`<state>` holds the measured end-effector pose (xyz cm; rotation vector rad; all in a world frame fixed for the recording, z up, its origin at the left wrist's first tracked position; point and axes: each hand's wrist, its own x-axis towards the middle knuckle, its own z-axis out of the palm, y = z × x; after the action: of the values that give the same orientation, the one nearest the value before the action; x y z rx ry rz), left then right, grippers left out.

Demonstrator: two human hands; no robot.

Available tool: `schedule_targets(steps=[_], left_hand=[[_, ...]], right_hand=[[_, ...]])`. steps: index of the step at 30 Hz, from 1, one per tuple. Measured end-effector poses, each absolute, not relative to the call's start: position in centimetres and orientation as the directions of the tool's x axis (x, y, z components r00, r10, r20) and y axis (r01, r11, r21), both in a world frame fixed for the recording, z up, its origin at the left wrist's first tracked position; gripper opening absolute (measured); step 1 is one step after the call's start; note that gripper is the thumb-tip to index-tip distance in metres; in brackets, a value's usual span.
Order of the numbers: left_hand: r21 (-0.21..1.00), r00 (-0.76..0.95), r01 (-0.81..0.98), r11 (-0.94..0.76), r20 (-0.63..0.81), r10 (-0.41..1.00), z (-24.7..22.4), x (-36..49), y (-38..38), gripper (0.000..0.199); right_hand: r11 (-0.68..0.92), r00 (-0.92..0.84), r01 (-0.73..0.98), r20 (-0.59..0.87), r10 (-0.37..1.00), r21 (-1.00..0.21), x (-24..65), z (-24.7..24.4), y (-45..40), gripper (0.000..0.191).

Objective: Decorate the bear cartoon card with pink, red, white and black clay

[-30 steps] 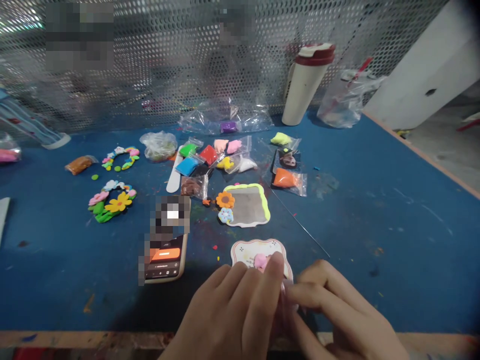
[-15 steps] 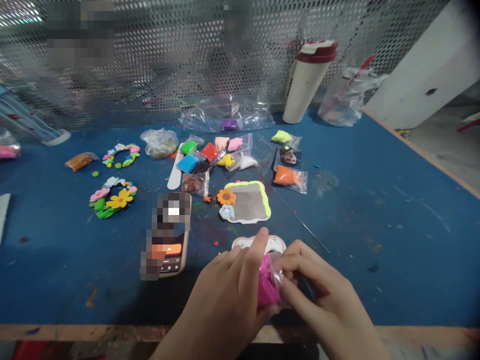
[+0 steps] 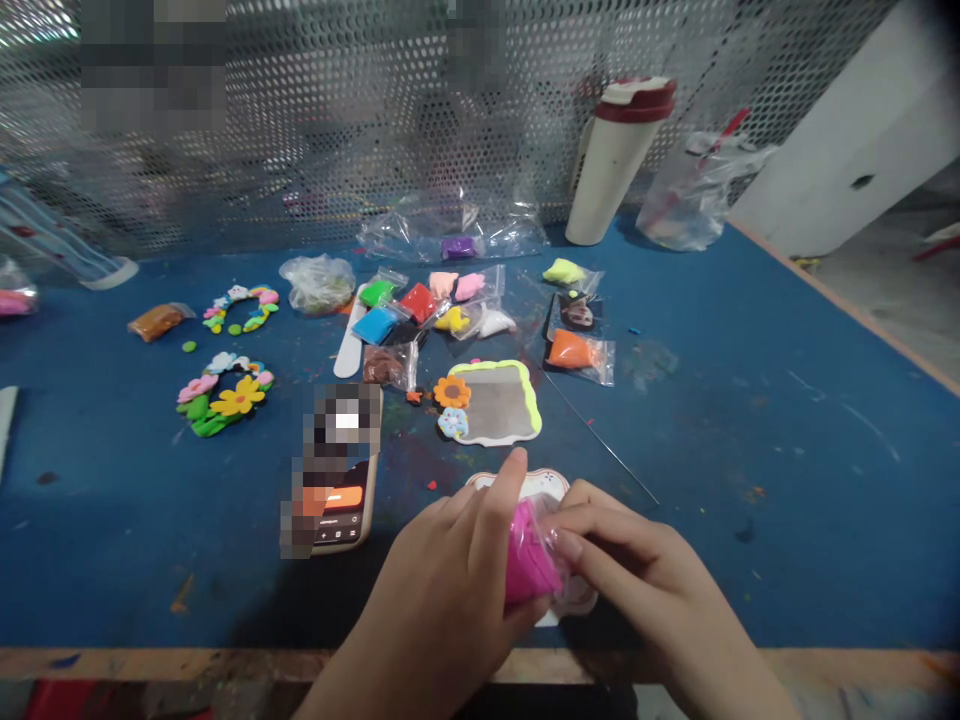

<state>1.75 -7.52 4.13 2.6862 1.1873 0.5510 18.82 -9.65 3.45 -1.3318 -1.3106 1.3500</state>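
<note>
Near the table's front edge, my left hand (image 3: 461,560) is closed around a clear bag of bright pink modelling clay (image 3: 531,560), its index finger raised. My right hand (image 3: 619,545) pinches the bag's clear plastic edge between thumb and fingers. Beneath both hands lies a white board with a wavy outline (image 3: 551,482), mostly covered by them. Just beyond it rests a small mirror (image 3: 496,402) with a yellow-green clay rim, an orange flower (image 3: 452,392) and a pale blue flower (image 3: 453,423) on its left side.
Left of my hands lies a phone (image 3: 349,500). Several bags of coloured clay, such as the orange one (image 3: 570,350), spread across the middle. A thin metal rod (image 3: 600,438) lies to the right. Clay-decorated rings (image 3: 225,395) sit left; a tumbler (image 3: 619,165) stands behind.
The pink clay bag has shifted slightly left and tilted. My right hand has moved a little left along its edge, and more of the white board shows below.
</note>
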Motion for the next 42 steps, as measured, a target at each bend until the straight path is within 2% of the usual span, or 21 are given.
schedule_targets(steps=[4, 8, 11, 13, 15, 17, 20, 24, 29, 34, 36, 38, 40, 42], left_hand=[[0.317, 0.611, 0.675, -0.667, 0.267, 0.745, 4.2, 1.5, -7.5, 0.066], [0.304, 0.589, 0.707, -0.639, 0.249, 0.769, 4.2, 0.8, -7.5, 0.068], [0.273, 0.555, 0.743, -0.611, 0.258, 0.791, 4.1, 0.1, -7.2, 0.067], [0.273, 0.525, 0.762, -0.587, 0.268, 0.808, 4.0, -0.4, -6.9, 0.064], [0.270, 0.500, 0.775, -0.571, 0.290, 0.816, 3.9, -1.0, -6.7, 0.060], [0.256, 0.482, 0.789, -0.559, 0.307, 0.821, 3.7, -1.5, -6.7, 0.056], [0.221, 0.475, 0.800, -0.558, 0.333, 0.814, 3.5, -1.9, -6.7, 0.052], [0.201, 0.516, 0.779, -0.593, 0.331, 0.790, 3.5, -1.5, -6.8, 0.049], [0.235, 0.519, 0.768, -0.596, 0.317, 0.794, 3.5, -1.2, -6.9, 0.050], [0.245, 0.511, 0.767, -0.593, 0.325, 0.796, 3.0, -1.5, -6.9, 0.052], [0.242, 0.509, 0.769, -0.591, 0.327, 0.796, 2.9, -1.4, -6.9, 0.048], [0.245, 0.514, 0.765, -0.595, 0.324, 0.794, 2.9, -1.2, -7.1, 0.043], [0.247, 0.520, 0.767, -0.592, 0.301, 0.799, 2.9, -0.9, -7.3, 0.039], [0.244, 0.533, 0.757, -0.607, 0.307, 0.788, 3.0, -0.4, -7.6, 0.034]], right_hand=[[-0.160, -0.100, -0.010, -0.158, 0.982, -0.987, 19.1, 2.4, -9.9, 0.023], [-0.203, 0.075, -0.203, -0.222, 0.972, -0.958, 19.8, 1.2, -10.2, 0.013], [-0.219, 0.107, -0.216, -0.246, 0.963, -0.952, 20.2, 0.8, -9.9, 0.014], [-0.245, 0.056, -0.179, -0.258, 0.964, -0.953, 20.1, 0.8, -9.6, 0.017], [-0.240, 0.036, -0.067, -0.243, 0.969, -0.968, 19.7, 0.8, -9.3, 0.020], [-0.173, 0.043, 0.128, -0.168, 0.985, -0.977, 19.3, 0.8, -9.1, 0.020], [-0.037, 0.010, 0.384, -0.036, 0.999, -0.922, 18.6, 0.7, -8.9, 0.015], [0.074, -0.061, 0.528, 0.049, 0.997, -0.846, 18.2, 0.6, -8.9, 0.014], [0.158, -0.103, 0.588, 0.120, 0.987, -0.793, 18.1, 0.7, -9.0, 0.016], [0.235, -0.206, 0.549, 0.143, 0.968, -0.802, 19.0, 0.9, -9.3, 0.031], [0.216, -0.220, 0.551, 0.109, 0.969, -0.806, 19.5, 1.0, -9.4, 0.039], [0.149, -0.161, 0.562, 0.069, 0.985, -0.814, 19.9, 1.1, -9.7, 0.041], [0.069, -0.059, 0.556, 0.043, 0.997, -0.829, 20.0, 1.4, -10.0, 0.033], [0.033, -0.054, 0.533, 0.005, 0.999, -0.845, 19.8, 1.9, -10.4, 0.022]])
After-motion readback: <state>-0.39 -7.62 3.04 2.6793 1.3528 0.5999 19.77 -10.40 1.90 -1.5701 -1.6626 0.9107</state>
